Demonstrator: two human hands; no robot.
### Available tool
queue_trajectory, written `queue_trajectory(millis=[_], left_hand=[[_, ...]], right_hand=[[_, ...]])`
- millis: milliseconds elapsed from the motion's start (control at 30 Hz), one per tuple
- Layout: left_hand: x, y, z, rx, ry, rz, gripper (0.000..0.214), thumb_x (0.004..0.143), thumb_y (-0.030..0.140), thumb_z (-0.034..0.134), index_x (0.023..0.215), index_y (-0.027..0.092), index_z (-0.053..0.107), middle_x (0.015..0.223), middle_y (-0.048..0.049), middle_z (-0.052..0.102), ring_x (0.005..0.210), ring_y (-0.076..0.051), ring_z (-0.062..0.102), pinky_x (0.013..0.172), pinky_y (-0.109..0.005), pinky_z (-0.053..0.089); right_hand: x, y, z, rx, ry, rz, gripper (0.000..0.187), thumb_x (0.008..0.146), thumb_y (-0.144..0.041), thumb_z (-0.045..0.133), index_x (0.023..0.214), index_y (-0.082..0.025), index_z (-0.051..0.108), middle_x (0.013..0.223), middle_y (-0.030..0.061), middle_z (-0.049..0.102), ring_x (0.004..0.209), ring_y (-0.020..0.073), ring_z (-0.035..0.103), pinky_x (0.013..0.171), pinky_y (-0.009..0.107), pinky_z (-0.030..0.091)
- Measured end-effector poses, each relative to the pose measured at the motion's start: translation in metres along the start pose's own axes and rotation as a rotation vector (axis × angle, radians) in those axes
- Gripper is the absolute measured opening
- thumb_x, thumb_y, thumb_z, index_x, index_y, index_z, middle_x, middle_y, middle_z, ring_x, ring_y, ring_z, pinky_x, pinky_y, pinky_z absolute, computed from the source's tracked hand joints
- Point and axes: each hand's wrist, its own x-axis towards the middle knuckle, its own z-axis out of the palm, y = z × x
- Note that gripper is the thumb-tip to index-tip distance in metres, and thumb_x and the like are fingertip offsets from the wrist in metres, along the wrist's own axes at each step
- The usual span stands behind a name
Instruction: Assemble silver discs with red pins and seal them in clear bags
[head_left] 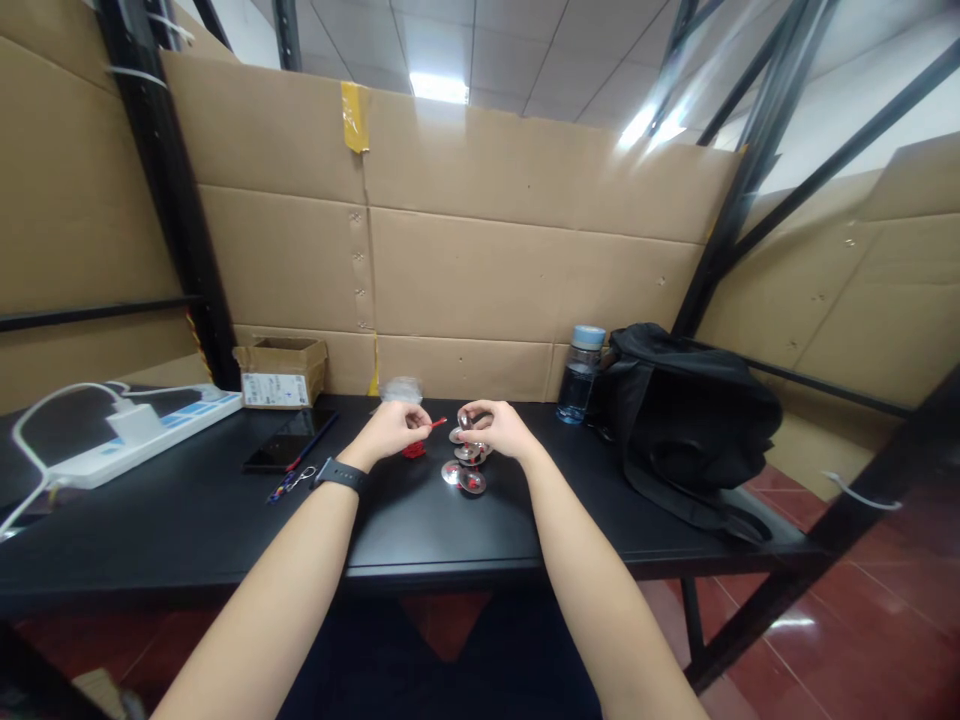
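My left hand, with a dark watch on the wrist, pinches a thin red strip that points toward the right. Opposite it, my right hand grips a small silver metal disc shaped like a finger cymbal, tilted up between thumb and fingers. Several similar discs with red at their middles, among them a front disc, lie overlapping on the table below my right hand. A little heap of red strips rests below my left fingers. Part of the discs is hidden by my right hand.
The black table has a clear plastic bag or container behind my left hand. To the left are a phone or tablet, a key ring, a cardboard box and a power strip. A bottle and black backpack stand right.
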Motion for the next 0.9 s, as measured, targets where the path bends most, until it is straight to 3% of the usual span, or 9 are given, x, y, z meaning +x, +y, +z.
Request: queue_trajectory(millis=[133, 367, 533, 733, 900], left_hand=[[-0.002, -0.021, -0.014, 0.114, -0.013, -0.07, 0.02, 0.071, 0.032, 0.066, 0.077, 0.018, 0.077, 0.076, -0.0036, 0.075, 0.072, -0.02, 0.07, 0.068, -0.026, 0.049], [-0.002, -0.042, -0.023, 0.28, -0.057, -0.1, 0.017, 0.072, 0.029, 0.065, 0.077, 0.02, 0.078, 0.083, -0.0037, 0.076, 0.08, -0.022, 0.069, 0.074, -0.027, 0.047], [0.0, -0.042, -0.014, 0.337, -0.043, -0.081, 0.015, 0.073, 0.027, 0.064, 0.074, 0.02, 0.076, 0.085, -0.0051, 0.075, 0.081, -0.022, 0.069, 0.076, -0.028, 0.047], [0.001, -0.038, -0.009, 0.349, -0.099, -0.088, 0.015, 0.073, 0.026, 0.064, 0.078, 0.02, 0.078, 0.086, -0.0049, 0.076, 0.083, -0.023, 0.069, 0.077, -0.029, 0.048], [0.001, -0.036, -0.009, 0.332, -0.073, -0.067, 0.021, 0.074, 0.025, 0.063, 0.086, 0.021, 0.08, 0.092, -0.0053, 0.076, 0.088, -0.023, 0.069, 0.081, -0.029, 0.05]], right_hand=[[-0.002, 0.01, -0.022, -0.283, 0.072, 0.086, 0.048, 0.064, -0.032, 0.09, 0.106, -0.015, 0.077, 0.094, 0.0064, 0.075, 0.076, 0.0168, 0.069, 0.066, 0.024, 0.052], [-0.005, 0.029, -0.046, -0.404, -0.07, 0.237, 0.045, 0.057, -0.025, 0.093, 0.098, -0.015, 0.078, 0.087, 0.0048, 0.076, 0.077, 0.0173, 0.069, 0.067, 0.024, 0.05], [-0.008, 0.037, -0.056, -0.367, -0.168, 0.294, 0.045, 0.056, -0.02, 0.092, 0.098, -0.014, 0.077, 0.086, 0.0034, 0.076, 0.077, 0.0169, 0.069, 0.07, 0.024, 0.051], [-0.009, 0.041, -0.06, -0.401, -0.158, 0.33, 0.047, 0.054, -0.018, 0.092, 0.097, -0.014, 0.075, 0.088, 0.003, 0.075, 0.079, 0.0162, 0.067, 0.072, 0.024, 0.05], [-0.011, 0.038, -0.061, -0.429, -0.165, 0.377, 0.047, 0.052, -0.015, 0.092, 0.095, -0.013, 0.075, 0.083, 0.0013, 0.073, 0.074, 0.0145, 0.064, 0.069, 0.023, 0.048]])
